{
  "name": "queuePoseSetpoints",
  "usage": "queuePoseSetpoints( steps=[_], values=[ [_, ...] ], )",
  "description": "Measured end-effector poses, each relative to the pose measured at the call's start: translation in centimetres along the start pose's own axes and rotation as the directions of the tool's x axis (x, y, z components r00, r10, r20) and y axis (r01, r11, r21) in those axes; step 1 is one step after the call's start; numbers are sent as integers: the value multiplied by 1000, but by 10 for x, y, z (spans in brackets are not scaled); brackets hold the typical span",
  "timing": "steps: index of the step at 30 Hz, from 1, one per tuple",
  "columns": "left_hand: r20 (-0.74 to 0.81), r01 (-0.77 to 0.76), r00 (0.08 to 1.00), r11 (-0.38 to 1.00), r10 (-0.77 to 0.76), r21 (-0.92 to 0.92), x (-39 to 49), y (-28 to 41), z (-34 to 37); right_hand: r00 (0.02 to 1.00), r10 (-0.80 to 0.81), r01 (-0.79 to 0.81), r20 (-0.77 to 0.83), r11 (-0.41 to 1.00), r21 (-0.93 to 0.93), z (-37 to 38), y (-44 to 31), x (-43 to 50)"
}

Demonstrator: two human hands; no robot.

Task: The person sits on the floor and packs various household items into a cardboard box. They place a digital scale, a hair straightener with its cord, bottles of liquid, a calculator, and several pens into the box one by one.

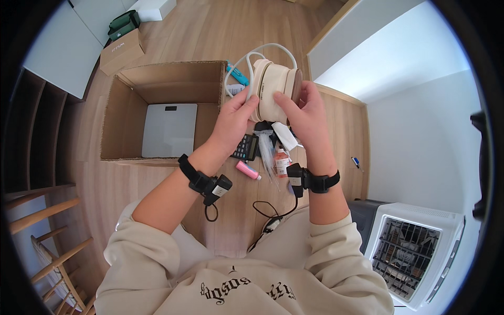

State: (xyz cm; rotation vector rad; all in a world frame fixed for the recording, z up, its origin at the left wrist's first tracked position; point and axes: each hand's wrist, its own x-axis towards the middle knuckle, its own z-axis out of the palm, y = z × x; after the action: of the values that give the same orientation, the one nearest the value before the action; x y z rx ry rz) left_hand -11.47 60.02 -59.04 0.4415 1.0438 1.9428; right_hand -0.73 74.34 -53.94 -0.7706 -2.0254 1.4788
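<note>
My left hand (pixel 233 118) and my right hand (pixel 309 112) grip a cream-coloured appliance (pixel 273 92) from its two sides, above the floor; its exact kind cannot be told. A pale cable (pixel 271 44) loops over its top. An open cardboard box (pixel 163 84) stands to the left, with a flat white scale (pixel 169 132) with a small dark display inside. Below my hands, on the floor, are a black calculator (pixel 246 147), a pink tube (pixel 247 170), a bottle of reddish liquid (pixel 282 162), clear plastic strips (pixel 267 151) and a white packet (pixel 284 136). A teal tube (pixel 237 74) lies beside the box.
A blue-and-white marker (pixel 356 162) lies near the right wall. A white and grey appliance with a grille (pixel 409 252) stands at lower right. Dark shelves (pixel 39 134) and a wooden rack (pixel 59 260) are at left; a small carton (pixel 122 51) and green bag (pixel 124 25) sit behind.
</note>
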Motion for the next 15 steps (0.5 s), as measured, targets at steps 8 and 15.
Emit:
queuePoseSetpoints(
  steps=[8,15],
  values=[
    [11,0,1000,996,-1,91,1,-4,-7,999,-25,25,26,999,-26,-3,7,1],
    [-20,75,997,995,-73,59,5,-1,-12,999,15,-14,36,999,-34,-2,15,0]
  ],
)
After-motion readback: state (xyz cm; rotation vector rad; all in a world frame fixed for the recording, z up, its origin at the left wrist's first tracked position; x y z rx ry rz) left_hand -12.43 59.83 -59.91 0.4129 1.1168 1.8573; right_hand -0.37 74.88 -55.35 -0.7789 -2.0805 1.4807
